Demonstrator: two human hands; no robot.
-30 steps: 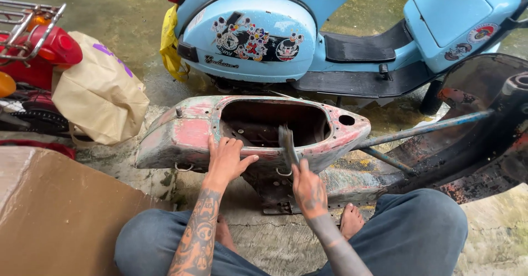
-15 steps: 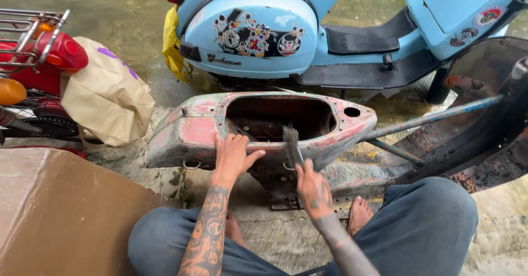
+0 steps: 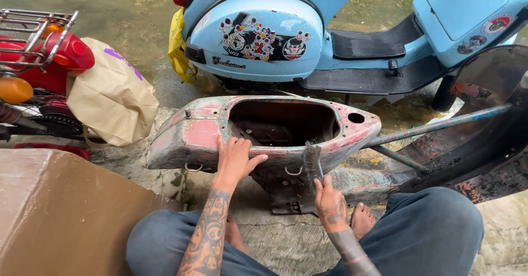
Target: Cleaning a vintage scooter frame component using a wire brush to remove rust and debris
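Left hand (image 3: 235, 160): spread flat on rusted scooter shell (image 3: 264, 136). Right hand (image 3: 330, 202): gripping wire brush (image 3: 314, 163) against shell's near flank. Shell directly ahead; old paint mostly remaining. Beyond: blue scooter (image 3: 330, 28).

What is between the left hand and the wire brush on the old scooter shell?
In the head view, only a bare strip of the shell's worn pink rim lies between the left hand and the wire brush; a small metal loop hangs just below it.
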